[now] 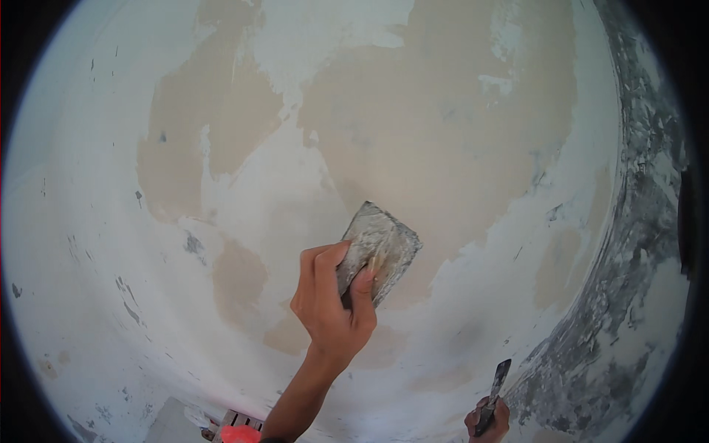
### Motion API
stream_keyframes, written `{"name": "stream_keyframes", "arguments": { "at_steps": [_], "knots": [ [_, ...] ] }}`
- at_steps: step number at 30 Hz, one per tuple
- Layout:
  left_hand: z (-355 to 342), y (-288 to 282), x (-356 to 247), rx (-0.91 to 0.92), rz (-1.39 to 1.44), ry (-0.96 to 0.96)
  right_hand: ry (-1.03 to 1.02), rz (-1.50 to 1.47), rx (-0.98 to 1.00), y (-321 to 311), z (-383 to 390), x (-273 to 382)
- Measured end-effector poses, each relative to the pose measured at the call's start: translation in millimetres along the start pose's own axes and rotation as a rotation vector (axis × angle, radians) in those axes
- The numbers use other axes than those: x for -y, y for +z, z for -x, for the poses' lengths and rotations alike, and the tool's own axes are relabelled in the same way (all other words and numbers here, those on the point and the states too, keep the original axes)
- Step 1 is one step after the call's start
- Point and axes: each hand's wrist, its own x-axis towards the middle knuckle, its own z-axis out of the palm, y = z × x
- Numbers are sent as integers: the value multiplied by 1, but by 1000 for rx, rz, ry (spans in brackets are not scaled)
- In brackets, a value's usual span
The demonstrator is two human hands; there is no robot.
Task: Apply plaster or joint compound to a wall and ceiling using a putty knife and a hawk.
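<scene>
My left hand (334, 301) is raised in the middle of the view, its fingers and thumb closed round a flat rectangular grey plate (388, 240). Whitish filler is smeared over the plate, which is tilted in front of the wall; whether it touches the surface I cannot tell. Low on the right, my right hand (489, 421) grips a narrow putty knife (500, 379) with its dark blade pointing up. The wall (288, 184) has a whitish coat with large beige patches (421, 140) showing through.
A rough dark grey strip (635, 221), streaked with white, curves down the right side. Small dark nicks (129, 295) mark the wall at left. At the bottom left sit a bright red-pink item (241, 434) and a slatted dark thing (240, 419), partly cut off.
</scene>
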Motion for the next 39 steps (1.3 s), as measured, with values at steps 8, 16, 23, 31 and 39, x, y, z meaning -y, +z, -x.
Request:
{"name": "stream_keyframes", "arguments": {
  "at_steps": [8, 16, 23, 31, 39],
  "knots": [
    [83, 6, -24, 631, 39, 237, -73, -13, -31, 3, 3, 11],
    [39, -76, -15, 287, 98, 64, -288, 427, 33, 36, -20, 32],
    [85, -97, 2, -346, 469, -401, -1044, 830, 190, 175, -64, 48],
    [114, -134, -2, -155, 421, -664, -861, 959, 217, 211, -65, 12],
    [121, -137, 2, -213, 362, -770, -794, 796, 235, 196, -45, -16]
  ]
}}
